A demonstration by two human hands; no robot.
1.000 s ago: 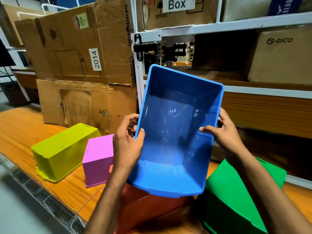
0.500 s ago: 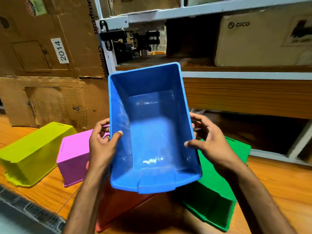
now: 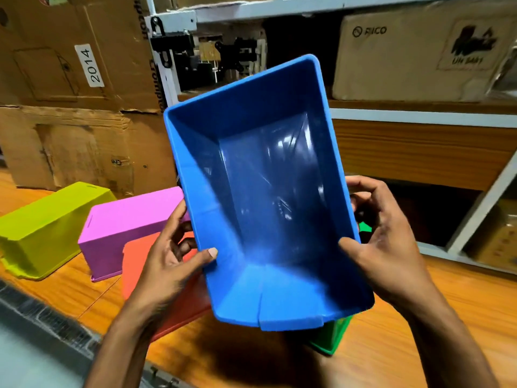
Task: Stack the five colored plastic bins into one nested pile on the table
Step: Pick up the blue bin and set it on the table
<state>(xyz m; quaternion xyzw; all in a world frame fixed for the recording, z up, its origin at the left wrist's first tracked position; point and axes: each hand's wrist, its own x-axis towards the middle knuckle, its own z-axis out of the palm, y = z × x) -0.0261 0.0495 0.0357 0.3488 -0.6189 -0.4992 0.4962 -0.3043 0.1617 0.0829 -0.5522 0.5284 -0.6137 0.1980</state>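
Observation:
I hold a blue bin in the air above the table, its open mouth facing me. My left hand grips its left wall, thumb over the rim. My right hand grips the right wall the same way. On the table lie a yellow-green bin at the far left, a pink bin beside it and an orange-red bin under my left hand, all upside down. A green bin is mostly hidden behind the blue one.
The wooden table has a metal front edge at lower left. Large cardboard boxes stand behind the bins. A white shelf rack with more boxes rises at the back right.
The blue bin has turned clockwise, its far end now pointing up and right, and sits closer to me. The view has shifted, so the orange-red bin shows more and the green bin less.

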